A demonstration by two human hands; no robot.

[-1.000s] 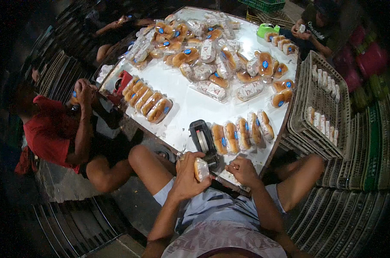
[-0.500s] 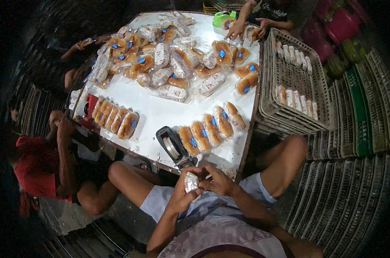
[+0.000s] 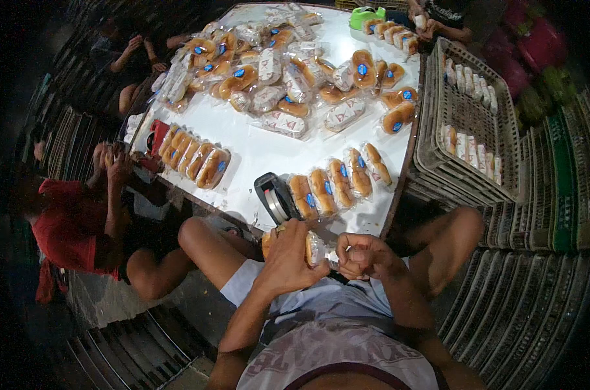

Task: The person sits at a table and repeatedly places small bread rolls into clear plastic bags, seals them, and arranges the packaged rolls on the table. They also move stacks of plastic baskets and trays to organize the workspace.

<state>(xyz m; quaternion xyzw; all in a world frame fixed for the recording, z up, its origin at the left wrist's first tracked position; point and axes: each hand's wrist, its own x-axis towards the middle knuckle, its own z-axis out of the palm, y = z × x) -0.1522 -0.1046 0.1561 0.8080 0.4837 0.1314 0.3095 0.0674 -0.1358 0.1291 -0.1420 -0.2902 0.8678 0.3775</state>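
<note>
Two bare hands work at a wrapped bun [image 3: 314,250] over a person's lap, just off the table [image 3: 249,146] edge
The left hand [image 3: 289,255] grasps the bun from above; the right hand [image 3: 366,255] curls its fingers at the clear wrapper's end [image 3: 334,259], though whether it grips the film I cannot tell; too tight a squeeze from the left could dent the soft bread, a hard tug could tear the film, and a bump forward could knock the black tape dispenser [image 3: 274,198] into the row of buns [image 3: 339,182] touching it
</note>
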